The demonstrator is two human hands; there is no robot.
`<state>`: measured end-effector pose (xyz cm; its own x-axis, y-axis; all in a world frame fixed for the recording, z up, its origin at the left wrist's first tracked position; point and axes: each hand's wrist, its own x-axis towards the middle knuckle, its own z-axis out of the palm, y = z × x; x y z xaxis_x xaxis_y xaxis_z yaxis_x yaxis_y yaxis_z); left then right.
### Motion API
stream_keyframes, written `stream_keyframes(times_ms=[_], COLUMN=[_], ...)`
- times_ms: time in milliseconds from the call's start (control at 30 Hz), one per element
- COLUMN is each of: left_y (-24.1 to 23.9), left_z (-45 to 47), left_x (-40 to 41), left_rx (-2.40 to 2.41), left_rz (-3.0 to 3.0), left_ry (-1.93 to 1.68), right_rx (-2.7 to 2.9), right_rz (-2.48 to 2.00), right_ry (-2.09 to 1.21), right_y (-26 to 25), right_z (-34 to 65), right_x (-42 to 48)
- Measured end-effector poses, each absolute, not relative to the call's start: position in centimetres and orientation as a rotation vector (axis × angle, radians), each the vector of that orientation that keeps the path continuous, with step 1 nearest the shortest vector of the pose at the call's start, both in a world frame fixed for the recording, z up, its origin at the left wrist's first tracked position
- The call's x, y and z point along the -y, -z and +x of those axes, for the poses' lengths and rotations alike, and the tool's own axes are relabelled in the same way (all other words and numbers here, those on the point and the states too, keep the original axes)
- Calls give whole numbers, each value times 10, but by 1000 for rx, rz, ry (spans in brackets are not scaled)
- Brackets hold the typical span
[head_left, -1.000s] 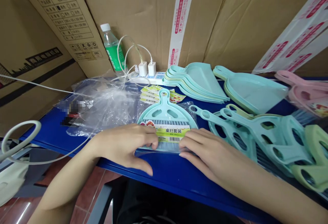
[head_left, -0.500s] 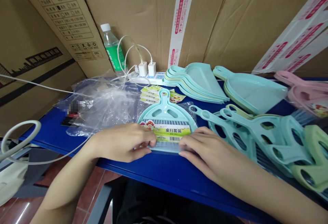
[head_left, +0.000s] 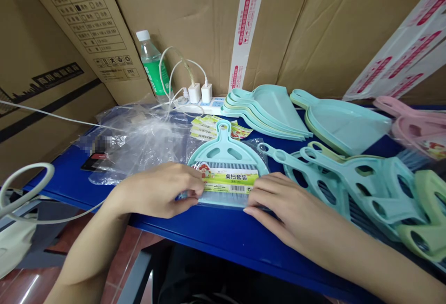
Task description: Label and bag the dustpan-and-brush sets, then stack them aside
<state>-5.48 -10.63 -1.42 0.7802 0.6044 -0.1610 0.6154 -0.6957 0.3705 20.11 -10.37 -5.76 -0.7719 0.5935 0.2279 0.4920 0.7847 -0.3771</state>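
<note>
A light blue dustpan and brush set (head_left: 227,152) lies in a clear plastic bag (head_left: 262,147) on the blue table, its handle pointing away from me. Across the bristles sits a printed label card (head_left: 234,179) with mushroom pictures and a barcode. At the left side of the set, my left hand (head_left: 163,189) is closed, thumb and fingers pinching the bag's edge. My right hand (head_left: 278,202) has curled fingers at the lower right corner of the bag, thumb near the table. Its fingertips are partly hidden.
Clear plastic bags (head_left: 139,141) lie at left beside a bottle (head_left: 153,65) and a power strip (head_left: 214,104) with cables. More label cards (head_left: 205,130) sit behind the set. Stacked dustpans (head_left: 268,109) and loose brushes (head_left: 324,183) crowd the right. Cardboard boxes (head_left: 195,21) stand behind.
Both hands have slid slightly outward, the left one leftward and the right one a little rightward, uncovering more of the label card. The set stays in place.
</note>
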Motion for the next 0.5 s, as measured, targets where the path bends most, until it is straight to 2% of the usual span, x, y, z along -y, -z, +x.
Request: stream_keyframes(times_ms=[200, 500], left_y=[12, 13], left_z=[-59, -56], left_x=[106, 104], left_rx=[-1023, -1095], left_rz=[2541, 2528], left_ry=[16, 62], right_rx=[2624, 2608], right_rz=[-846, -870], right_ry=[-504, -433], right_y=[57, 56], right_z=[202, 200], right_x=[102, 102])
